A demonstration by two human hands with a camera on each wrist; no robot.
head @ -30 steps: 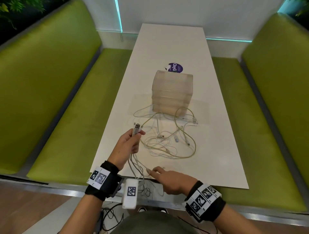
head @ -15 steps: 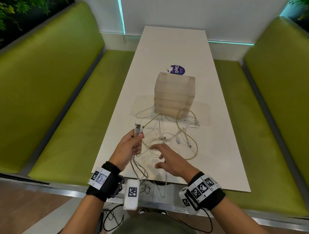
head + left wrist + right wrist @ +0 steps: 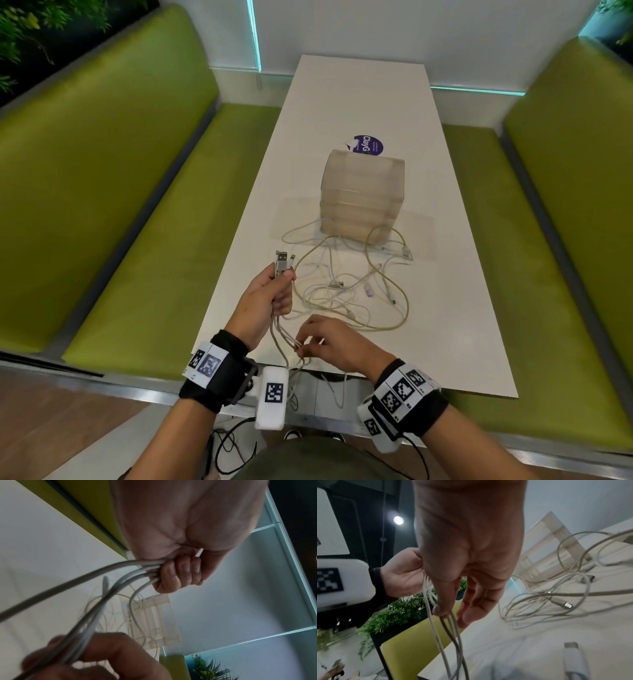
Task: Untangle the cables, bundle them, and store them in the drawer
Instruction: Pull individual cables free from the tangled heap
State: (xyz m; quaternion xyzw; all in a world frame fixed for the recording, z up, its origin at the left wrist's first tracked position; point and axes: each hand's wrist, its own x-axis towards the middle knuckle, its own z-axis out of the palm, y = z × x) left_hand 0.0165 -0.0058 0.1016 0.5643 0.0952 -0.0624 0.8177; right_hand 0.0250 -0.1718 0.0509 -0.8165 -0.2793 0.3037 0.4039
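A long white counter [image 3: 342, 113] runs away between two green benches, and a translucent drawer unit [image 3: 362, 195] stands upright near its middle. Just behind the unit a round purple sticker [image 3: 369, 145] lies flat on the surface. In front of the unit a loose tangle of pale cables [image 3: 352, 291] sprawls across the top, its far loops touching the unit's base and several plugs lying among the strands.

Layout: tabletop [image 3: 342, 102] between two benches.
Drawer unit [image 3: 362, 197] stands mid-tabletop, sticker [image 3: 368, 145] just behind it. Loose cables [image 3: 352, 291] lie in front of the unit, toward the near edge. Left hand [image 3: 265, 301] holds gathered cable ends [image 3: 283, 262] left of the tangle; right hand [image 3: 334, 344] touches the strands hanging below it, at the near edge.
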